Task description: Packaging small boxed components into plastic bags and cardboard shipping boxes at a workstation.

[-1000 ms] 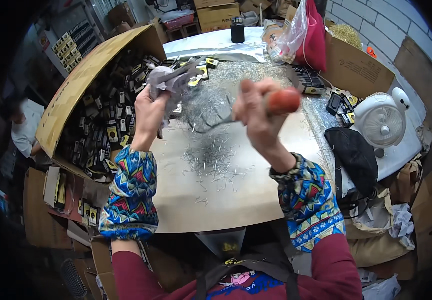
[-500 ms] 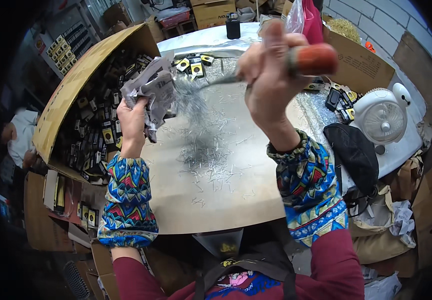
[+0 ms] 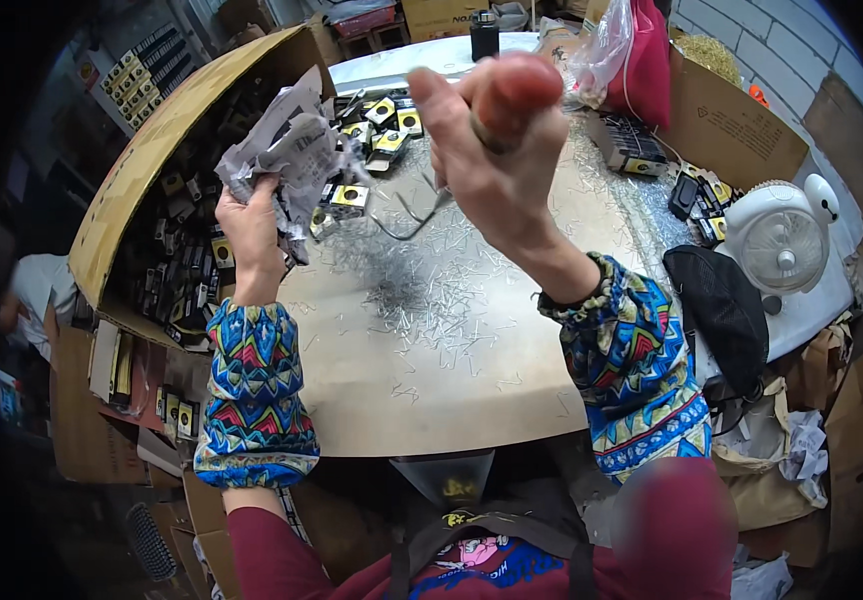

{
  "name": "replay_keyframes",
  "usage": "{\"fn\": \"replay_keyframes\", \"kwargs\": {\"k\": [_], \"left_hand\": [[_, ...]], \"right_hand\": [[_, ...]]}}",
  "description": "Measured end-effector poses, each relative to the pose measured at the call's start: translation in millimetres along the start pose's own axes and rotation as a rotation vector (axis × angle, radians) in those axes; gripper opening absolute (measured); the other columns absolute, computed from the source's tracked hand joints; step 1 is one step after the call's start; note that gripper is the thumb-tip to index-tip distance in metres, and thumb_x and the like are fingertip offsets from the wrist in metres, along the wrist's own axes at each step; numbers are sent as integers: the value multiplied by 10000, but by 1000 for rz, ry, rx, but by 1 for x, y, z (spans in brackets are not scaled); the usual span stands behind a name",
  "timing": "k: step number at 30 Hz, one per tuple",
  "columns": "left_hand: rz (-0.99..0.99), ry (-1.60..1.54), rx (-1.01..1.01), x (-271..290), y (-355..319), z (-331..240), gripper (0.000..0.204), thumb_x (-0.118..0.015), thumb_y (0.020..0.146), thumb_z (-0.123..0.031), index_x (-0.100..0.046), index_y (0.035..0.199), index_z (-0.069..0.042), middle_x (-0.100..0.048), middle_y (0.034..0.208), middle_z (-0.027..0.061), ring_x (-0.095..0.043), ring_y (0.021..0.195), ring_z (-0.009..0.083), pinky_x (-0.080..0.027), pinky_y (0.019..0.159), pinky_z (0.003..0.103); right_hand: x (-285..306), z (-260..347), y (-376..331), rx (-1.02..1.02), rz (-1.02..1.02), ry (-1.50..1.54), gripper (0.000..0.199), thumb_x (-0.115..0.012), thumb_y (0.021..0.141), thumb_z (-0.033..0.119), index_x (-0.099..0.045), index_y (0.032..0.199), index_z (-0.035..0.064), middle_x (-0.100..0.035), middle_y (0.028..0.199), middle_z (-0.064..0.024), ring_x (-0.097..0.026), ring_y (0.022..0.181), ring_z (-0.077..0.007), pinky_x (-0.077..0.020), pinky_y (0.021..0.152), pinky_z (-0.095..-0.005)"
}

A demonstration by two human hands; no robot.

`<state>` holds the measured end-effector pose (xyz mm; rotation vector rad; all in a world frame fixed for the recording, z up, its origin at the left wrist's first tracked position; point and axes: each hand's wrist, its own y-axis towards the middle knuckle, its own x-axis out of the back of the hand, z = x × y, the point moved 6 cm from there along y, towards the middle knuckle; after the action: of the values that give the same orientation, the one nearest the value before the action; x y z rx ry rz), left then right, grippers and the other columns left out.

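My left hand [image 3: 250, 240] is closed around a wad of crumpled printed paper sheets [image 3: 292, 150] above the table's left side. Raised over the middle, my right hand [image 3: 502, 180] grips a hand tool by its red handle [image 3: 522, 88]. Bent metal prongs [image 3: 412, 228] show past its fingers on the left; the rest of the tool's head is hidden or blurred. Below, many thin silver metal pins [image 3: 437, 310] lie scattered on the pale tabletop [image 3: 432, 415], with a darker, blurred cluster left of centre. Small black-and-yellow boxes [image 3: 387, 145] sit beyond the paper.
A large tilted carton [image 3: 137, 165] full of small boxes stands at the left. On the right are a white fan [image 3: 772, 245], a black mesh bag [image 3: 714, 310] and an open carton [image 3: 732, 125]. A black bottle [image 3: 485, 38] and a pink bag [image 3: 640, 75] stand at the back.
My right hand has moved left with the tool, whose prongs now show more clearly. The paper in my left hand has shifted slightly left, uncovering more small boxes behind it.
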<state>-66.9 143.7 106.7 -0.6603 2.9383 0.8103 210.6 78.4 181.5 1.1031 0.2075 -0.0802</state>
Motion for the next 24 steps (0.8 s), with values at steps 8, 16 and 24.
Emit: {"fn": "replay_keyframes", "kwargs": {"k": [8,16,24], "left_hand": [[337,1177,-256,40,-30,60,258,-568,853,-98,-626,1105,-95,-669,942,207,-654,851,403,-533,751,465],[361,868,432,50,-56,77,271,-626,791,-88,-649,1049,-7,-695,906,130,-664,796,212,-522,750,340],[82,184,-156,36,0,-65,283,-647,884,-44,-638,1156,35,-677,1109,59,-625,965,130,-467,882,273]], "right_hand": [[-26,-44,-43,-421,321,18,362,-668,918,292,-549,669,57,-505,524,17,-490,425,-76,-400,384,-235],[-73,-62,-82,-388,176,93,284,-725,865,217,-616,692,21,-601,614,-30,-518,513,-77,-405,452,-246],[-41,-28,-45,80,-228,184,135,-496,1015,174,-439,902,128,-374,522,29,-382,413,-68,-373,389,-242]]}}
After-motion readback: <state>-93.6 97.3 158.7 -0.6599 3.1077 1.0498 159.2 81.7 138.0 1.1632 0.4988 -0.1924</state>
